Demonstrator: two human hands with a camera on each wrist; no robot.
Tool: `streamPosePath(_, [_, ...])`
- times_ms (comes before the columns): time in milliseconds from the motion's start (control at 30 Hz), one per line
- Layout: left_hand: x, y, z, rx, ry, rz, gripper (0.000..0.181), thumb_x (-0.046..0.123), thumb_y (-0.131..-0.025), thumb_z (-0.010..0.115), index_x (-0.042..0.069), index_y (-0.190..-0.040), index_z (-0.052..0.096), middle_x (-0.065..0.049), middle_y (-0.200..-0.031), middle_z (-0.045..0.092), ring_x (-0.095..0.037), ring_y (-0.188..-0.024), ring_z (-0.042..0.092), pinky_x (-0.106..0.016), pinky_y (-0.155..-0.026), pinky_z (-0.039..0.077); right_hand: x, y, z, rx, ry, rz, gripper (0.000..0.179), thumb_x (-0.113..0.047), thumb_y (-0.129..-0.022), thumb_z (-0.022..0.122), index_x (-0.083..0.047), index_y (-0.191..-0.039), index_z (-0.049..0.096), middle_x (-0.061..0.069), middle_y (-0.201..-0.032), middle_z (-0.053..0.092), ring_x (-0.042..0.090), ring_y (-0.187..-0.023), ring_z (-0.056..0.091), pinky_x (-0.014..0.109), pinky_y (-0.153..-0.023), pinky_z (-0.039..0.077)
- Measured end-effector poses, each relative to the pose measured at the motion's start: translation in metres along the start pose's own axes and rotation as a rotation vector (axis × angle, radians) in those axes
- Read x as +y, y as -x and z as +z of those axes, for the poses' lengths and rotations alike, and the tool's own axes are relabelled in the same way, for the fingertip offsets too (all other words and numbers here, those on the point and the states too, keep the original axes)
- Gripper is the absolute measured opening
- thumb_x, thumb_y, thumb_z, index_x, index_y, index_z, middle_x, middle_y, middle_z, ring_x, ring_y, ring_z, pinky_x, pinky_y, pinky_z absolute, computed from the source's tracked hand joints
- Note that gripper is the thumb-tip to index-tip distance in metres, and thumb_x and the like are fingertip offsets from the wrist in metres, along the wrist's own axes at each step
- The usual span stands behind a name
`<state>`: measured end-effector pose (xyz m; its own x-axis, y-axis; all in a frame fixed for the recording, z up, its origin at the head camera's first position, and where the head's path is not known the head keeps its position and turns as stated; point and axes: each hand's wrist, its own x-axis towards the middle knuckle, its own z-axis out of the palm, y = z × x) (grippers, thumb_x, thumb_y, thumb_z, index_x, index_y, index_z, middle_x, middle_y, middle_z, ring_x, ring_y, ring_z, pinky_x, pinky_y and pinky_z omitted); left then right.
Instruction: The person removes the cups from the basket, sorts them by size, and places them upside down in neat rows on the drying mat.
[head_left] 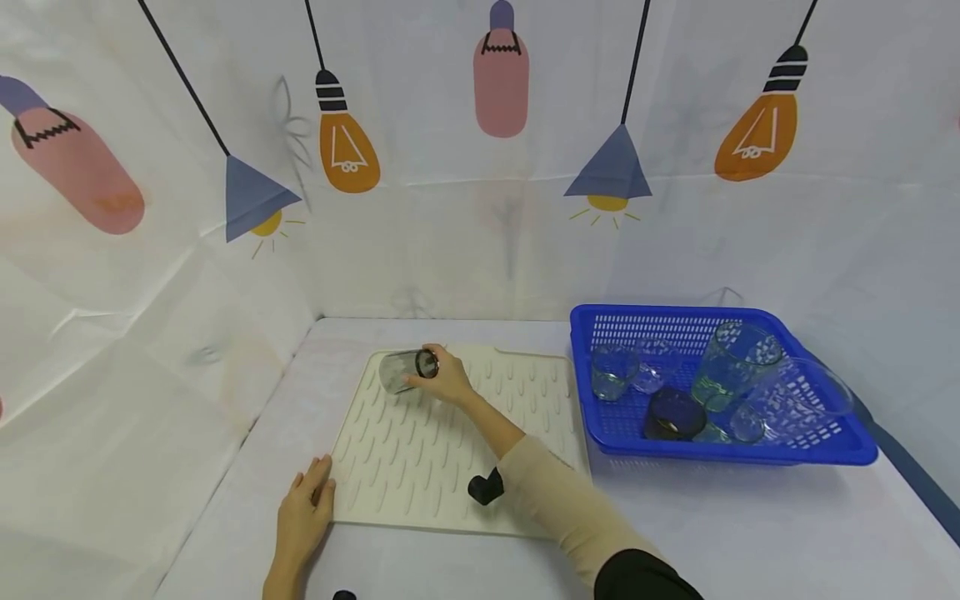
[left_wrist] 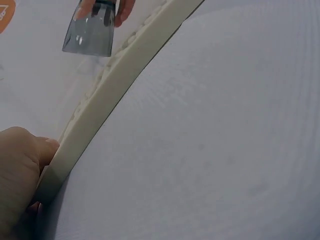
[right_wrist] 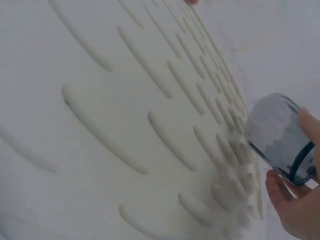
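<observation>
My right hand (head_left: 447, 377) grips a clear greyish drinking glass (head_left: 399, 372) between thumb and fingers. The glass is tilted onto its side over the far left part of a cream ribbed drying mat (head_left: 420, 467), its dark-ringed end towards the palm. In the right wrist view, the fingers hold the same glass (right_wrist: 277, 132) beside the mat's raised ridges. My left hand (head_left: 303, 508) rests at the mat's near left edge, fingers relaxed. A close look in the left wrist view has that hand (left_wrist: 20, 167) touching the mat's thick edge (left_wrist: 107, 102).
A blue plastic basket (head_left: 723, 452) stands right of the mat. Inside are a tall greenish glass (head_left: 738, 354), a small clear glass (head_left: 613, 371), a dark glass piece (head_left: 675, 414) and other clear glassware. A white wall sheet (head_left: 450, 250) printed with lamps hangs behind the table.
</observation>
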<state>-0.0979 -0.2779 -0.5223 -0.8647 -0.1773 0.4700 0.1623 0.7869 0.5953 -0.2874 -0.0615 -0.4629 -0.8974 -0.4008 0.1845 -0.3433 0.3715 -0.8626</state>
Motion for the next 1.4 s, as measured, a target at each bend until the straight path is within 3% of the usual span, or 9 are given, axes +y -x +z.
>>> streamPosePath(267, [0.001,0.002,-0.004,0.0,-0.011,0.023,0.034,-0.011,-0.081,0.061,-0.016,-0.115,0.057,-0.034,-0.114,0.057,-0.051,-0.108,0.052,-0.063,-0.094,0.035,0.0,-0.003,0.019,0.045,0.078,0.002,0.069,-0.032,-0.083,0.072,-0.003,-0.138,0.042,0.015,-0.132,0.053,0.029,-0.118,0.053,0.038,-0.094,0.049])
streamPosePath(433, [0.002,0.001,-0.004,0.008,-0.011,0.023,0.034,-0.011,-0.081,0.061,-0.015,-0.115,0.058,-0.034,-0.113,0.058,-0.051,-0.107,0.054,-0.062,-0.094,0.035,-0.01,-0.005,0.02,0.004,0.155,-0.013,0.07,-0.034,-0.086,0.067,-0.006,-0.142,0.037,0.016,-0.138,0.047,0.032,-0.124,0.048,0.044,-0.099,0.046])
streamPosePath(733, [-0.001,0.003,-0.005,0.02,-0.022,0.018,0.035,-0.01,-0.081,0.061,-0.014,-0.115,0.059,-0.03,-0.114,0.06,-0.047,-0.11,0.054,-0.043,-0.107,0.03,-0.018,-0.018,0.023,-0.049,0.329,-0.046,0.066,-0.042,-0.092,0.056,-0.013,-0.147,0.033,0.018,-0.136,0.047,0.033,-0.12,0.05,0.044,-0.094,0.049])
streamPosePath(933, [0.001,-0.001,-0.004,0.036,-0.023,0.035,0.034,-0.011,-0.08,0.062,-0.014,-0.114,0.059,-0.03,-0.112,0.061,-0.047,-0.107,0.055,-0.052,-0.1,0.034,-0.026,-0.028,0.025,-0.038,0.351,-0.026,0.069,-0.042,-0.089,0.063,-0.008,-0.143,0.039,0.015,-0.135,0.049,0.03,-0.121,0.05,0.042,-0.096,0.047])
streamPosePath(1100, [0.004,-0.002,-0.003,0.039,-0.014,0.037,0.034,-0.012,-0.079,0.062,-0.015,-0.113,0.059,-0.03,-0.111,0.061,-0.048,-0.107,0.055,-0.055,-0.097,0.035,-0.036,-0.032,0.027,-0.057,0.451,-0.034,0.07,-0.039,-0.088,0.065,-0.003,-0.141,0.04,0.015,-0.135,0.05,0.031,-0.122,0.048,0.037,-0.099,0.045])
streamPosePath(1267, [0.004,-0.002,-0.001,0.045,-0.012,0.026,0.035,-0.013,-0.078,0.062,-0.015,-0.113,0.059,-0.03,-0.111,0.061,-0.048,-0.107,0.055,-0.06,-0.094,0.036,-0.04,-0.03,0.031,-0.095,0.513,-0.076,0.066,-0.037,-0.09,0.063,-0.008,-0.144,0.038,0.013,-0.136,0.047,0.03,-0.118,0.047,0.033,-0.094,0.048])
streamPosePath(1400, [0.005,-0.001,-0.003,0.066,-0.019,0.033,0.034,-0.013,-0.077,0.063,-0.014,-0.111,0.06,-0.03,-0.109,0.062,-0.048,-0.105,0.057,-0.056,-0.095,0.037,-0.041,-0.026,0.035,-0.118,0.601,-0.107,0.061,-0.04,-0.093,0.056,-0.017,-0.146,0.036,0.008,-0.137,0.047,0.028,-0.116,0.047,0.033,-0.089,0.049])
